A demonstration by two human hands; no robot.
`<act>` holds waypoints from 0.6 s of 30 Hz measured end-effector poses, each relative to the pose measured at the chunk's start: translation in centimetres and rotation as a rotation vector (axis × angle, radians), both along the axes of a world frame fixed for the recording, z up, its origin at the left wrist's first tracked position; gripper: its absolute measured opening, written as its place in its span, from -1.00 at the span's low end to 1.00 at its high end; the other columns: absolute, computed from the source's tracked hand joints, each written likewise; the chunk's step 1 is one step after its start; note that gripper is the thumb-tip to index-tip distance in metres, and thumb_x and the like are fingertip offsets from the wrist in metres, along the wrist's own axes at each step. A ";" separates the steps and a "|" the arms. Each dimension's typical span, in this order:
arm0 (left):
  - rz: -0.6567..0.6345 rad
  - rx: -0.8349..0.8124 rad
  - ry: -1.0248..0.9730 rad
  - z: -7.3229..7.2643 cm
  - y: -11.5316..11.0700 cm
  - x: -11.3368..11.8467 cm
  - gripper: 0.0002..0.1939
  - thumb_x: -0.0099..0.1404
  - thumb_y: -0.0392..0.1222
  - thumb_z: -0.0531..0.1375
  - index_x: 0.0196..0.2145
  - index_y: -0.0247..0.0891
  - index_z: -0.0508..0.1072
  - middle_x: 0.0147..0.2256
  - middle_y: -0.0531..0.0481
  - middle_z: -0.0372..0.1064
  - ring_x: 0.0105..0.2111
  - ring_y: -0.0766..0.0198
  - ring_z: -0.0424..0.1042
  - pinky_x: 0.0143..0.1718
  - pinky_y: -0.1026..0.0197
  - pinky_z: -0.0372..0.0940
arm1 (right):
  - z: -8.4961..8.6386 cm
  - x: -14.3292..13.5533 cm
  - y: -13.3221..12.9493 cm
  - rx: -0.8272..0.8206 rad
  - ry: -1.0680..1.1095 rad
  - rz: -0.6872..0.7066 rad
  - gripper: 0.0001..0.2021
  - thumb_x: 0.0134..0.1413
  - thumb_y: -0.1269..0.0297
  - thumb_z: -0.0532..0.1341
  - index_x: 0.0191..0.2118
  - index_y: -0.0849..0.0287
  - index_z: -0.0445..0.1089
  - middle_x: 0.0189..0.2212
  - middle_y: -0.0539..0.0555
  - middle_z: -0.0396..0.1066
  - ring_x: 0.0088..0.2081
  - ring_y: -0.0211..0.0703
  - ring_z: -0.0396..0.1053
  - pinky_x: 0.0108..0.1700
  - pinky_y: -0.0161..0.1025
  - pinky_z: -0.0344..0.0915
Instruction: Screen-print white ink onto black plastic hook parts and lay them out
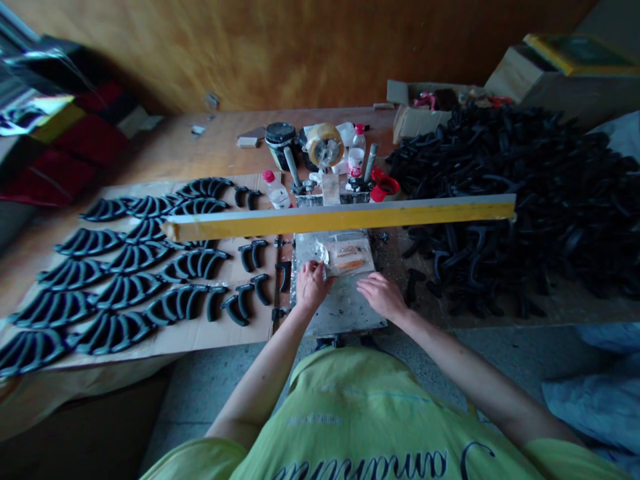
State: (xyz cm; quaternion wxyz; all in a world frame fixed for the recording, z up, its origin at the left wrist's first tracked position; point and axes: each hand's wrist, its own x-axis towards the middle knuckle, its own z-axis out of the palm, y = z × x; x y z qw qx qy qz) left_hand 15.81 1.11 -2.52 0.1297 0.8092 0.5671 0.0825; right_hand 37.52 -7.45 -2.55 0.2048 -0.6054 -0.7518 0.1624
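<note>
A grey work board (345, 310) lies in front of me, with a sheet of clear plastic film (327, 257) on its upper part. Two orange-brown flat pieces (350, 265) lie on or under the film; I cannot tell which. My left hand (313, 285) is closed at the film's left edge, where it bunches up shiny beside my fingers. To the right, my right hand (383, 295) is open over the board's right edge, fingers stretched toward the film and apparently holding nothing. A long yellow-and-grey bar (345, 217) spans above the board, beyond both hands.
Rows of curved black handle-like parts (123, 283) lie on cardboard (200, 333) at left. A large heap of black parts (525, 193) fills the right. At the back are a tape roll (325, 145), bottles (357, 152), a black tub (281, 143) and a red-rimmed container (384, 187).
</note>
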 end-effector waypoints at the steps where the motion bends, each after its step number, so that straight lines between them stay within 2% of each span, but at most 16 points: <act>1: -0.007 0.024 0.008 -0.1 -0.2 -0.1 -0.43 0.25 0.07 0.16 0.16 -0.22 0.29 0.15 -0.23 0.22 0.12 -0.08 0.21 0.15 -0.05 0.12 | 0.3 0.3 0.3 0.022 0.007 -0.054 -0.71 0.26 0.27 0.08 0.02 0.09 0.45 -0.04 0.08 0.47 0.03 -0.10 0.32 0.13 -0.08 0.24; 3: -0.030 0.041 0.020 -0.3 -0.5 -0.2 -0.38 0.30 0.09 0.08 0.24 -0.21 0.19 0.26 -0.19 0.09 0.24 -0.11 0.06 0.24 -0.14 -0.03 | 0.3 0.8 1.2 0.066 0.022 -0.181 -0.65 0.25 0.24 0.09 0.10 0.17 0.38 0.01 0.16 0.43 0.06 -0.04 0.30 0.15 -0.05 0.23; 5: -0.061 0.020 0.037 -0.7 -0.7 -0.3 -0.34 0.34 0.09 0.01 0.30 -0.23 0.07 0.31 -0.16 -0.01 0.31 -0.11 -0.10 0.28 -0.21 -0.17 | -0.4 1.1 1.8 0.069 0.040 -0.265 -0.52 0.20 0.24 0.14 0.22 0.24 0.23 0.11 0.23 0.34 0.13 0.00 0.26 0.18 -0.03 0.21; 7: -0.085 0.011 0.056 -1.0 -0.9 -0.4 -0.31 0.36 0.11 -0.05 0.33 -0.27 0.00 0.34 -0.15 -0.10 0.34 -0.13 -0.21 0.28 -0.26 -0.23 | -1.5 1.1 2.1 0.032 0.047 -0.275 -0.42 0.18 0.29 0.14 0.30 0.29 0.09 0.19 0.27 0.23 0.21 0.01 0.18 0.22 -0.04 0.17; 9: -0.101 0.022 0.068 -1.2 -0.9 -0.5 -0.30 0.37 0.12 -0.07 0.34 -0.31 -0.02 0.35 -0.16 -0.15 0.35 -0.13 -0.25 0.28 -0.28 -0.26 | -2.3 1.1 2.1 -0.004 0.053 -0.266 -0.39 0.18 0.33 0.12 0.32 0.33 0.03 0.23 0.30 0.16 0.24 0.00 0.14 0.25 -0.07 0.13; 13: -0.096 0.014 0.074 -0.9 -0.3 -0.6 -0.26 0.33 0.14 0.01 0.33 -0.29 -0.01 0.34 -0.20 -0.12 0.35 -0.12 -0.22 0.28 -0.30 -0.28 | -2.0 2.3 3.0 -0.065 0.099 -0.278 -0.47 0.22 0.23 0.10 0.28 0.25 0.13 0.16 0.25 0.28 0.15 -0.03 0.28 0.19 -0.10 0.22; 15: -0.084 0.008 0.072 -0.6 0.5 -0.7 -0.19 0.26 0.15 0.09 0.34 -0.27 -0.03 0.34 -0.22 -0.13 0.35 -0.11 -0.24 0.29 -0.29 -0.29 | -1.5 3.3 4.5 -0.063 0.131 -0.324 -0.50 0.25 0.18 0.07 0.26 0.21 0.17 0.13 0.23 0.32 0.13 -0.04 0.31 0.17 -0.08 0.23; 18: -0.119 -0.047 0.081 -0.1 1.9 -0.8 -0.08 0.18 0.15 0.18 0.35 -0.26 -0.08 0.35 -0.23 -0.18 0.35 -0.13 -0.28 0.29 -0.28 -0.29 | -1.3 3.9 7.3 -0.062 0.164 -0.349 -0.47 0.25 0.19 0.06 0.28 0.24 0.12 0.15 0.24 0.29 0.17 -0.03 0.26 0.20 -0.08 0.18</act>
